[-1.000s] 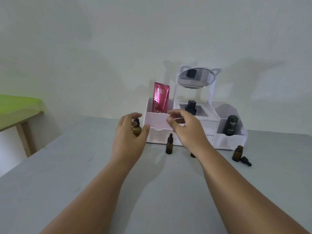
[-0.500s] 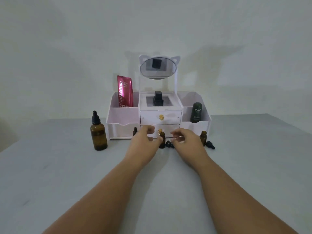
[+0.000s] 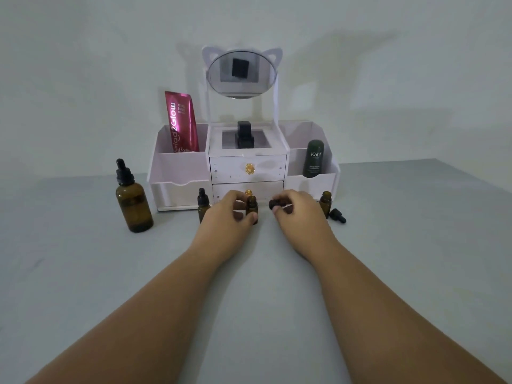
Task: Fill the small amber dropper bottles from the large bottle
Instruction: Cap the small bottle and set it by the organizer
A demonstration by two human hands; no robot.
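The large amber bottle with a black dropper cap stands at the left on the grey table. My left hand grips a small amber bottle with no cap, standing upright at the middle. My right hand pinches that bottle's black dropper cap just to its right. Another small bottle with its cap on stands left of my left hand. A third small bottle stands uncapped at the right, with its loose dropper cap lying beside it.
A white organiser with a cat-ear mirror and two drawers stands right behind the bottles. It holds a pink tube, a black bottle and a dark green Kahf bottle. The wall is close behind.
The view has steadied on the organiser. My left hand has closed on the middle small bottle and my right hand has drawn its dropper cap off to the right.
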